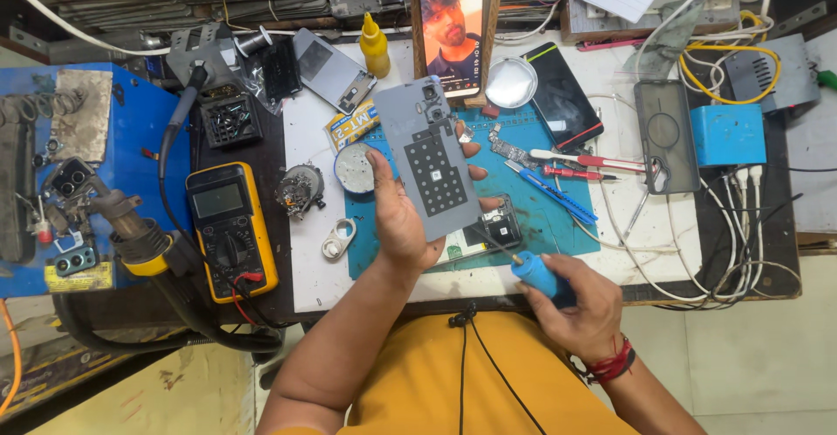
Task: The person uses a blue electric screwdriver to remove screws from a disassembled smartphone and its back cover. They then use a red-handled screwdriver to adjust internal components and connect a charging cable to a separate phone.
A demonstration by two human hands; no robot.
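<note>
Head | left hand (399, 221) grips grey phone back (429, 158) | right hand (580, 302) grips blue screwdriver (538, 273)

Matt grey plastic phone back cover (429, 156); smooth blue plastic tool (539, 275); teal rubbery mat (558, 226).

I see my left hand (403, 217) raised over the bench, palm toward me, thumb and fingers clamped around what it holds. My right hand (575, 300) sits lower, near my body, fist curled closed, red thread at wrist.
</note>
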